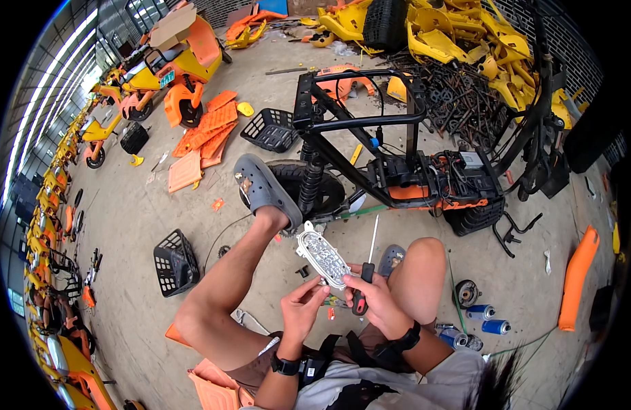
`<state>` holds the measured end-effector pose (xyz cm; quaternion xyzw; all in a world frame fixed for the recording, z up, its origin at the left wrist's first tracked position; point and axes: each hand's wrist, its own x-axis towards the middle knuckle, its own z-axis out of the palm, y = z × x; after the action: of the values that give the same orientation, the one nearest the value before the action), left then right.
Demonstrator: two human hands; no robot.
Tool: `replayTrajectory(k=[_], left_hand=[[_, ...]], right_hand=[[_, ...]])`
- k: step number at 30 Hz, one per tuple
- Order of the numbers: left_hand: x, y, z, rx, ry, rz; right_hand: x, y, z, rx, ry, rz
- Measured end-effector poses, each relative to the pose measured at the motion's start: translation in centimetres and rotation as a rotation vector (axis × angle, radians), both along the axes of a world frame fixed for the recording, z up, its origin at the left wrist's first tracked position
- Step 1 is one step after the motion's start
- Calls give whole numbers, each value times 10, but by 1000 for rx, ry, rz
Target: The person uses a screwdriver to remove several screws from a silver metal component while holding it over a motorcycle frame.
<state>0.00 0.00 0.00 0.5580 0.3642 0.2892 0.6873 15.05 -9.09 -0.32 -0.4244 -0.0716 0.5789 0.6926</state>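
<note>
holding a pale oval lamp (322, 254) out in front of them, the seated person has both hands close together at its near end. the left hand (304, 309) has thumb and finger pinched at the lower edge, the likely reason being to steady that end; their tips hide whatever small detail sits between them. the right hand (375, 301) presses its thumb on the rim and also has a screwdriver (367, 272) clasped against the palm, shaft upward, which seems a way of having the tool ready without giving up the lamp. the lamp's bumpy, shiny face is turned up, probably so it can be looked over.

the knees (424, 258) are bent wide, i'd guess to leave working room between them, and one grey clog (267, 191) sits out by the rear tyre (327, 188) of a stripped black scooter frame (360, 124); whether it touches i cannot tell. a black basket (175, 263) lies to the left, another basket (273, 130) beyond the tyre, near stacked orange panels (206, 133). blue cans (495, 326) are gathered on the right, perhaps to be within reach, and yellow panels (438, 42) are heaped by the brick wall (580, 41), likely out of the way.
</note>
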Motion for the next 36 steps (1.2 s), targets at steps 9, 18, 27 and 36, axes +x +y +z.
replayTrajectory(k=[9, 18, 27, 36], left_hand=[[-5, 7, 21, 354, 78, -100], [-12, 19, 46, 466, 172, -231], [-13, 24, 33, 292, 108, -212], [-11, 21, 1, 260, 50, -241]], right_hand=[[0, -2, -6, -1, 246, 49], [9, -5, -6, 74, 448, 204], [6, -5, -21, 192, 695, 314], [4, -7, -16, 229, 582, 202]])
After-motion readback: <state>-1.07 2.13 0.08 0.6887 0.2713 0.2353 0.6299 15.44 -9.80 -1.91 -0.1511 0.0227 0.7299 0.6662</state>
